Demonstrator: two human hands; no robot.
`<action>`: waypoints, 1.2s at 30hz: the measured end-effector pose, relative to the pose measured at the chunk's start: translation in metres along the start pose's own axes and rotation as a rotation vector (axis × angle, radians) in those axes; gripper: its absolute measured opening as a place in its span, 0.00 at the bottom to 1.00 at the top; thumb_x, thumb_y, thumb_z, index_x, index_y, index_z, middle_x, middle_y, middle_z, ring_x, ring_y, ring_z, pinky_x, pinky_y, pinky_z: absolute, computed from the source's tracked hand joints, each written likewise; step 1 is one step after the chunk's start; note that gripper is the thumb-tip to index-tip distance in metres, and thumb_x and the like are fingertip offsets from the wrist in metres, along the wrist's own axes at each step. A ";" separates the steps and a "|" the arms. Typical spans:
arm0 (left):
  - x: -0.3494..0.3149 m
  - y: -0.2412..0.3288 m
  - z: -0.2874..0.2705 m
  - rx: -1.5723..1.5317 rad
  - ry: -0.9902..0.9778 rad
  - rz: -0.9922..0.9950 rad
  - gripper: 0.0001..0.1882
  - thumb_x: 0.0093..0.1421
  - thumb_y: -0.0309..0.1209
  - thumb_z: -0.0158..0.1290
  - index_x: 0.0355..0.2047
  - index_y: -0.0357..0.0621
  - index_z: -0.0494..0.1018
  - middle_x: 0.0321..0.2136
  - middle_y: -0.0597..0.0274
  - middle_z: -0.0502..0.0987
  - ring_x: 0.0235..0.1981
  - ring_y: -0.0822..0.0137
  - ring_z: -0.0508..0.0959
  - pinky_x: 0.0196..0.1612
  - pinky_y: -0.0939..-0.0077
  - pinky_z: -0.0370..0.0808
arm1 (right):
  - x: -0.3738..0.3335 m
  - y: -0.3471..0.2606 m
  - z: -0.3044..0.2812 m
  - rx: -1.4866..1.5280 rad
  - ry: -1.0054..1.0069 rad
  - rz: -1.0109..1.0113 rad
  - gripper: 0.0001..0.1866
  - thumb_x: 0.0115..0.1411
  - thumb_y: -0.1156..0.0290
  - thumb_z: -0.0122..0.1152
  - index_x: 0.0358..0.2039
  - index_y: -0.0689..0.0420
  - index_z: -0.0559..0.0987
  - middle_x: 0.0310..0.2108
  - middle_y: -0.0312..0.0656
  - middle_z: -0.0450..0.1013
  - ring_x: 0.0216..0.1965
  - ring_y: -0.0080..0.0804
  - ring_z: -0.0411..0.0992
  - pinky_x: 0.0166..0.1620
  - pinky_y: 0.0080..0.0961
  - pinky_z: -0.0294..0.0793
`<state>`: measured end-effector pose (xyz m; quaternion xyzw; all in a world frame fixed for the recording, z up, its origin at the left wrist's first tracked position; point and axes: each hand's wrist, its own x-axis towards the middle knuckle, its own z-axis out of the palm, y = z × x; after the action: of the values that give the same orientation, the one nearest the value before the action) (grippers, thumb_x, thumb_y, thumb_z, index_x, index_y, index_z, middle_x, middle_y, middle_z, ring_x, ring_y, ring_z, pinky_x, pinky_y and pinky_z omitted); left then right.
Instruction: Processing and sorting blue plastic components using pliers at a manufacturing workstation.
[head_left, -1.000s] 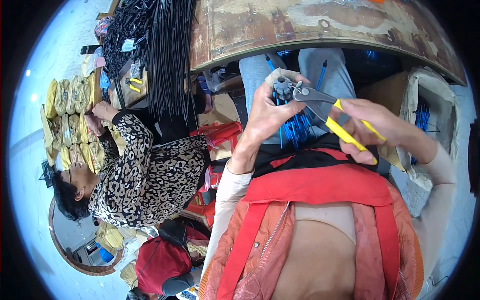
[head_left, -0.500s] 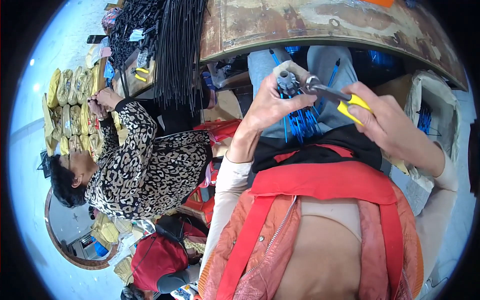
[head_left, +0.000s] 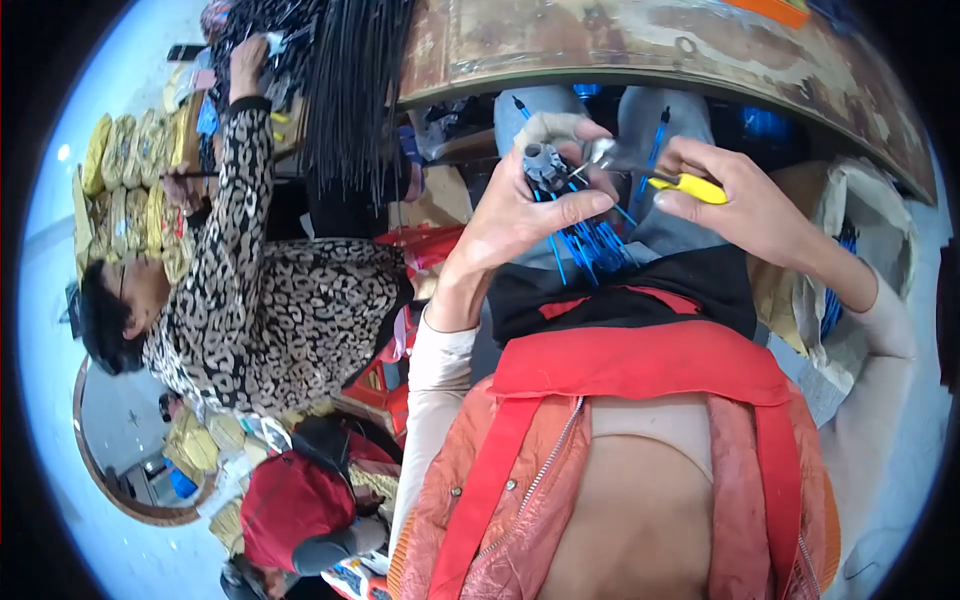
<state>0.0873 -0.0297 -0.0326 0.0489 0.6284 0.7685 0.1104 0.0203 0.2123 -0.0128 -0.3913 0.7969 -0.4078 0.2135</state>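
My left hand [head_left: 500,215] is closed around a dark grey notched hub [head_left: 544,166], with a bunch of thin blue rods [head_left: 592,248] fanning down from it above my lap. It resembles an umbrella frame. Pale wrapping covers at least one finger of that hand. In my right hand [head_left: 745,190] is a pair of pliers with yellow handles [head_left: 692,187]. The metal head of the pliers is blurred and points at the hub's right side; I cannot tell whether it grips anything. Black-tipped blue rods [head_left: 656,150] stick up beside my knees.
A worn wooden table [head_left: 600,45] spans the far side. Long black rods [head_left: 350,110] hang over its left part. At the right stands a pale sack-lined container [head_left: 870,190] with blue rods inside. A co-worker in a patterned top [head_left: 290,310] sits at the left, another person [head_left: 300,500] behind.
The hub in my left hand has shifted slightly left and tilted. The pliers have moved a little left and turned. The co-worker's arm has reached out to the black pile.
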 end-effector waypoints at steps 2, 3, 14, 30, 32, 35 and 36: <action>-0.010 -0.011 -0.002 -0.014 0.018 0.068 0.28 0.52 0.24 0.64 0.50 0.41 0.63 0.29 0.58 0.78 0.37 0.62 0.79 0.46 0.66 0.76 | -0.007 0.000 0.008 0.382 -0.117 0.355 0.14 0.64 0.63 0.56 0.39 0.63 0.71 0.22 0.37 0.68 0.23 0.22 0.66 0.28 0.23 0.67; -0.015 -0.015 -0.003 -0.004 0.029 0.059 0.28 0.52 0.24 0.64 0.50 0.41 0.63 0.29 0.58 0.78 0.37 0.62 0.79 0.46 0.66 0.76 | -0.010 -0.003 0.006 0.404 -0.162 0.408 0.16 0.66 0.62 0.54 0.41 0.65 0.72 0.22 0.36 0.69 0.21 0.19 0.66 0.26 0.19 0.65; 0.000 -0.011 0.005 -0.014 0.034 0.056 0.18 0.56 0.18 0.54 0.48 0.38 0.67 0.33 0.58 0.77 0.41 0.65 0.78 0.48 0.71 0.74 | -0.008 -0.001 -0.002 0.280 -0.156 0.287 0.18 0.65 0.65 0.55 0.50 0.64 0.72 0.29 0.41 0.72 0.27 0.25 0.69 0.34 0.24 0.69; 0.021 -0.002 -0.009 0.164 0.065 -0.063 0.40 0.50 0.20 0.53 0.65 0.37 0.54 0.49 0.64 0.71 0.44 0.78 0.69 0.47 0.82 0.68 | 0.072 0.023 0.036 0.360 0.092 -0.061 0.12 0.58 0.70 0.64 0.40 0.62 0.77 0.40 0.43 0.73 0.38 0.31 0.71 0.44 0.26 0.69; 0.018 -0.003 -0.011 0.038 0.130 -0.118 0.42 0.43 0.18 0.54 0.64 0.36 0.59 0.56 0.60 0.68 0.53 0.72 0.69 0.57 0.78 0.64 | 0.073 0.026 0.043 0.329 0.099 -0.067 0.12 0.58 0.71 0.64 0.39 0.62 0.76 0.39 0.43 0.73 0.36 0.30 0.70 0.42 0.25 0.69; 0.020 -0.005 -0.018 0.062 0.091 -0.124 0.42 0.42 0.19 0.53 0.63 0.36 0.60 0.58 0.58 0.67 0.54 0.72 0.70 0.57 0.78 0.65 | 0.075 0.034 0.059 0.274 0.327 -0.364 0.10 0.57 0.73 0.64 0.37 0.63 0.75 0.32 0.40 0.71 0.31 0.29 0.67 0.37 0.25 0.68; 0.020 -0.003 -0.019 0.096 0.047 -0.136 0.42 0.42 0.19 0.53 0.63 0.35 0.60 0.59 0.58 0.66 0.54 0.72 0.70 0.57 0.78 0.66 | 0.074 0.032 0.059 0.277 0.329 -0.364 0.10 0.57 0.73 0.64 0.37 0.63 0.75 0.32 0.40 0.71 0.31 0.29 0.67 0.37 0.25 0.68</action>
<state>0.0639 -0.0430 -0.0404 -0.0068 0.6689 0.7290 0.1451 0.0003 0.1364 -0.0745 -0.4235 0.6740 -0.6026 0.0563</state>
